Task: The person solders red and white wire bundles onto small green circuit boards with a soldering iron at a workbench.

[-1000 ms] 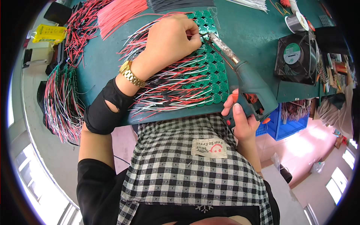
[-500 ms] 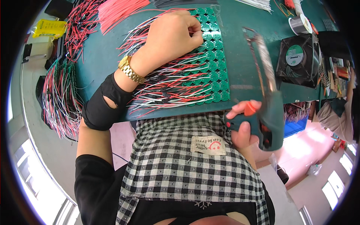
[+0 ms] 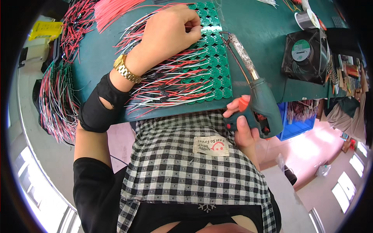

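My left hand (image 3: 169,30), a gold watch (image 3: 126,69) on its wrist, is closed in a pinch above a panel of round green circuit boards (image 3: 217,72). What sits between its fingertips is mostly hidden. Red, white and black wires (image 3: 167,83) fan leftward from the panel and pass under my forearm. Gripped in my right hand (image 3: 244,130) is a dark green soldering gun (image 3: 268,105) with an orange-red trigger (image 3: 243,104). Its metal barrel slants up and left, and the tip appears close to the panel's upper right edge; contact cannot be judged.
Red wire bundles (image 3: 116,11) lie at the far left of the green table (image 3: 256,46). A solder spool (image 3: 307,19) and a black fan (image 3: 305,56) stand right. Wired boards (image 3: 58,101) hang off the left edge. A blue crate (image 3: 297,126) sits below the table's right side.
My right hand has brought the soldering gun left and up, its tip now beside the panel. The left hand keeps its pinch over the boards. The whole view has shifted slightly.
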The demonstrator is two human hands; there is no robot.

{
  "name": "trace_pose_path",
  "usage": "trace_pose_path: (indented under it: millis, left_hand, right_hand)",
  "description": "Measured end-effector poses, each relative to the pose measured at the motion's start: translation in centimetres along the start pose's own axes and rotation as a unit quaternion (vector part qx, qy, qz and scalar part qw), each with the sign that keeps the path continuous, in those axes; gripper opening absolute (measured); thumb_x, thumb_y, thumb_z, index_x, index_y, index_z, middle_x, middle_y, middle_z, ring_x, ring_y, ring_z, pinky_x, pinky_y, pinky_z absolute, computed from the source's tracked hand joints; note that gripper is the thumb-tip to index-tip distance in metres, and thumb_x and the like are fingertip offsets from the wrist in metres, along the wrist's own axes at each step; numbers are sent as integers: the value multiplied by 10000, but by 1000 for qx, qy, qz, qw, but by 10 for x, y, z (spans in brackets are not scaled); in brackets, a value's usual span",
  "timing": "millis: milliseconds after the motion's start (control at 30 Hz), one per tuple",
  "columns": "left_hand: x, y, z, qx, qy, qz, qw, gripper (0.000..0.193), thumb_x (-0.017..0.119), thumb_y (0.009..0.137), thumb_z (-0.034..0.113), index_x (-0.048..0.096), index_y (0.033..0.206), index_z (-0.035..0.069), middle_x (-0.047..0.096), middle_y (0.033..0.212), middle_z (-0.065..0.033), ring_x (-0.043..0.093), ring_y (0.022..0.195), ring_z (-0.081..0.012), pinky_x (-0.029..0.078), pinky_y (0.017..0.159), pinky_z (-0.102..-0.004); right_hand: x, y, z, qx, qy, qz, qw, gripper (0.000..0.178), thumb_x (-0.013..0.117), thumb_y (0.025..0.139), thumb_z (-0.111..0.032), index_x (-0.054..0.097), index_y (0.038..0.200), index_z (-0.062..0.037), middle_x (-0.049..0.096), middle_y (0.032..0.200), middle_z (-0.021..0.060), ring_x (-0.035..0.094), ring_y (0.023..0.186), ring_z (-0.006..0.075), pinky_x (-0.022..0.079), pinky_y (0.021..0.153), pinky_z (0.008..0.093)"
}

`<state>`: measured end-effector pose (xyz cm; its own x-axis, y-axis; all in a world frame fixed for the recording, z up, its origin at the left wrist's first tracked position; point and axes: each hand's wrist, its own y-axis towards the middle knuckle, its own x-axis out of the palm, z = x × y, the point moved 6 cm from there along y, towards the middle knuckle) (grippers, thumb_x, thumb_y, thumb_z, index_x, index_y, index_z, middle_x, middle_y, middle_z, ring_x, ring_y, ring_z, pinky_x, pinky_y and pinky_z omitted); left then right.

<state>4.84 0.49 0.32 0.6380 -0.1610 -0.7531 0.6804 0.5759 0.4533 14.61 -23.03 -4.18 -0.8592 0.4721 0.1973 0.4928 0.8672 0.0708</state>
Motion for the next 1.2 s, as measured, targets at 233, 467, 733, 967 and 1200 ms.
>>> trace_pose_path:
  millis: [233, 467, 733, 967, 1200]
  left_hand:
    - [0, -9, 6, 28, -85, -34, 995, 70, 660, 722, 54, 613, 765, 25, 542, 746, -30, 502, 558, -139, 421, 518, -241]
    - [1, -6, 9, 49, -38, -33, 998, 65, 654, 703, 43, 599, 735, 27, 534, 736, -35, 511, 561, -133, 428, 517, -248]
    - [-1, -6, 5, 27, -39, -34, 998, 68, 651, 689, 50, 596, 721, 24, 535, 715, -24, 491, 552, -126, 418, 520, -243]
    - [-1, -6, 4, 13, -33, -44, 998, 72, 651, 686, 55, 598, 719, 19, 543, 711, -29, 511, 571, -132, 433, 538, -245]
    - [0, -4, 1, -14, -37, -41, 998, 68, 645, 646, 120, 620, 655, 58, 565, 700, -53, 576, 602, -240, 463, 557, -338]
  right_hand:
    - [-4, -1, 5, 11, -21, -20, 999, 450, 573, 849, -232, 458, 1212, 8, 582, 890, 133, 561, 692, 176, 472, 636, 315]
    - [0, 2, 5, 19, -12, -26, 999, 344, 611, 814, -115, 484, 1117, -14, 574, 868, 92, 558, 646, 126, 478, 583, 254]
    - [4, 3, 6, 36, -67, -57, 995, 377, 556, 861, -207, 482, 1177, -15, 564, 872, 112, 539, 694, 159, 464, 637, 309]
    - [2, 2, 8, 6, -110, -53, 993, 249, 606, 800, -27, 552, 1043, -19, 599, 868, 53, 589, 715, 121, 478, 647, 249]
    - [3, 3, 7, 1, -45, -47, 998, 387, 529, 872, -204, 468, 1189, 10, 572, 911, 133, 547, 697, 157, 474, 644, 300]
